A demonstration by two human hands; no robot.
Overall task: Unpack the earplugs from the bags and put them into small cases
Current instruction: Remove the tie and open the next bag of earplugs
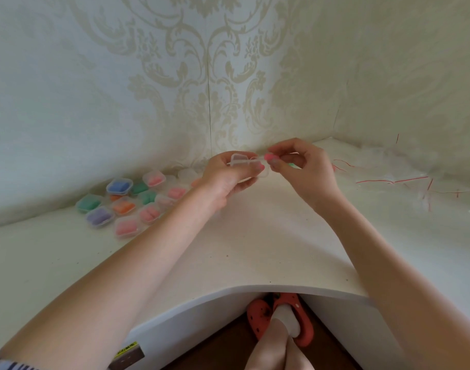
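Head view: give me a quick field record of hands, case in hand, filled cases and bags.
left hand: holds a clear small case above the table
right hand: fingers pinch at the case's right edge; something green behind them, too hidden to name
case contents: cannot tell
filled cases: cluster on the table to the left, holding pink, orange, green, blue and purple earplugs
empty bags: clear, red-lined, strewn on the right
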